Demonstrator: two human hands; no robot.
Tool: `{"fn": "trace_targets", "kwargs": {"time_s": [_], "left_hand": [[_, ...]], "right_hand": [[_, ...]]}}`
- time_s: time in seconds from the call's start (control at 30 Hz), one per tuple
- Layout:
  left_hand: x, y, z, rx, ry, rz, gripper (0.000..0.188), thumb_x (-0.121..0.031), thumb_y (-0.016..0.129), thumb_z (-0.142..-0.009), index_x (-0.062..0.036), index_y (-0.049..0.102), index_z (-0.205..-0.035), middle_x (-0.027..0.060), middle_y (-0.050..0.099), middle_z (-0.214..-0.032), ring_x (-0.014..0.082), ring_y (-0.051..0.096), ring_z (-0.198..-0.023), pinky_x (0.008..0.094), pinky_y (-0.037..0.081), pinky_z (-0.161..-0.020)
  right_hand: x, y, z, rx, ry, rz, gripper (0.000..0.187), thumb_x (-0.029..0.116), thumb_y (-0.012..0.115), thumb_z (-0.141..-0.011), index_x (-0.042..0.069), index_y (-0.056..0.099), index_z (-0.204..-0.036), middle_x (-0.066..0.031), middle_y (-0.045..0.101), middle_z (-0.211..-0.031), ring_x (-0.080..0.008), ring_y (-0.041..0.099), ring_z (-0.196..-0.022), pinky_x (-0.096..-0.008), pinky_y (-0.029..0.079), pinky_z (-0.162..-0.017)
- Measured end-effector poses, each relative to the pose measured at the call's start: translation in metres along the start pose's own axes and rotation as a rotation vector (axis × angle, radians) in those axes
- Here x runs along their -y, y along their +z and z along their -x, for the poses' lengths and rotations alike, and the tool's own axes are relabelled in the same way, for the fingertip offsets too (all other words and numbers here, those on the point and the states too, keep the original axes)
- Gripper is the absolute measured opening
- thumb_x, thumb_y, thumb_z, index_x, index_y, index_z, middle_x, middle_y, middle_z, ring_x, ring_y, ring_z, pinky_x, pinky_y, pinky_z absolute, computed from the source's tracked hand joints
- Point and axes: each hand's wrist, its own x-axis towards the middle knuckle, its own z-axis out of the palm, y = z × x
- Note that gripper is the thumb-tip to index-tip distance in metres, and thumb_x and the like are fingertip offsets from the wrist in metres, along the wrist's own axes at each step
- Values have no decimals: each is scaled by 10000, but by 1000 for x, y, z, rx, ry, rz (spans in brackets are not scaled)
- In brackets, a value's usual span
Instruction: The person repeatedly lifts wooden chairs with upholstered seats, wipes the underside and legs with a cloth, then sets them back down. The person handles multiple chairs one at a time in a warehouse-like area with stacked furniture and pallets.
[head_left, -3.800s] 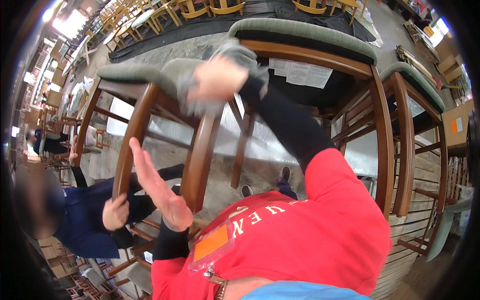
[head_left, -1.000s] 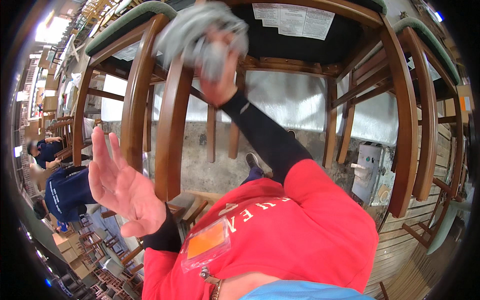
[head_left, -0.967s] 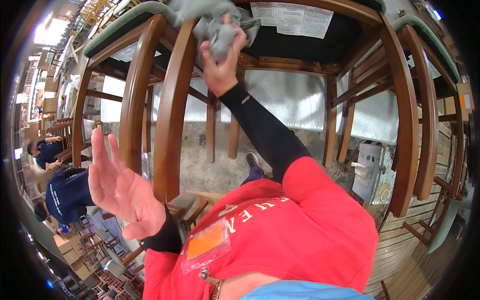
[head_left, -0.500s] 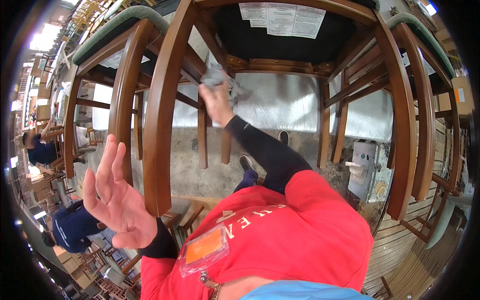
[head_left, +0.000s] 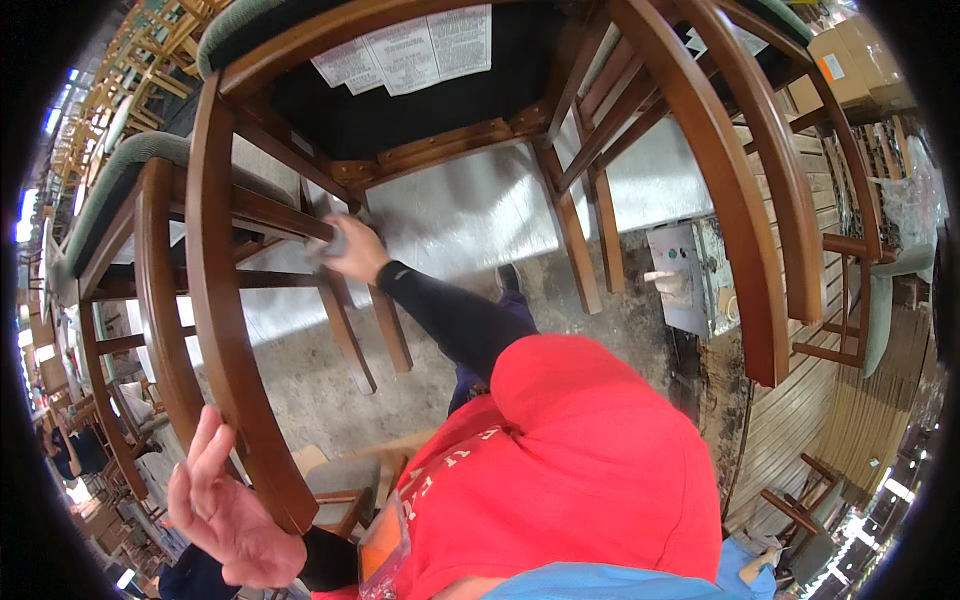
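A brown wooden chair (head_left: 225, 300) has the black underside (head_left: 530, 70) of its seat facing me, with white printed labels (head_left: 420, 55) on it. My right hand (head_left: 360, 252) reaches in between the legs and presses a grey cloth (head_left: 334, 238) against a side rail, its fingers closed around the cloth. Part of that cloth is hidden behind the fingers. Beside the lower end of the chair's left front leg, my left hand (head_left: 235, 520) is raised with its fingers stretched out, holding nothing.
More brown chairs with green-grey seats stand close on the left (head_left: 150, 240) and right (head_left: 790, 150). Silvery sheeting (head_left: 470, 200) lies behind the legs. A grey control box (head_left: 685, 270) stands at the right, near cardboard boxes (head_left: 850, 60) and wooden slats (head_left: 790, 420).
My view has turned, so the chair sits tilted and further left. My right hand with the cloth has moved along the side rail. The left hand stays open beside the leg.
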Motion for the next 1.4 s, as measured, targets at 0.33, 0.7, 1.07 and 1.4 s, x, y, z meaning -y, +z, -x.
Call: {"fn": "trace_targets", "kwargs": {"time_s": [0.33, 0.7, 1.07, 1.4], "left_hand": [[-2, 3, -13, 135, -94, -119, 756, -634, 343, -1030, 51, 523, -1293, 295, 697, -1123, 417, 608, -1249, 527, 342, -1152], [-8, -1, -16, 228, -87, -189, 681, -575, 304, -1052, 31, 501, -1292, 224, 715, -1097, 402, 614, -1239, 569, 290, -1183], [-2, -6, -11, 212, -147, -151, 653, -593, 390, -1031, 5, 522, -1257, 200, 733, -1070, 379, 626, -1211, 573, 271, -1176], [0, -5, -15, 216, -107, -142, 658, -598, 454, -1004, 8, 540, -1245, 199, 732, -1081, 365, 617, -1227, 578, 254, -1183]], "right_hand": [[10, -146, 34, -204, 626, -527, 406, 70, 572, -912, 58, 579, -1318, -49, 660, -1020, -173, 653, -945, -316, 560, -767], [110, -297, -70, -1019, -189, 313, 722, 206, 790, -885, -95, 428, -1433, -262, 389, -1510, -380, 439, -1382, -471, 305, -1162], [113, -334, -24, -1018, -6, -469, 650, 106, 723, -943, 86, 370, -1488, -105, 594, -1316, -228, 638, -1092, -404, 528, -969], [108, -365, -75, -649, -199, 522, 843, 269, 870, -825, -54, 434, -1470, -222, 513, -1469, -301, 494, -1351, -423, 363, -1142]]}}
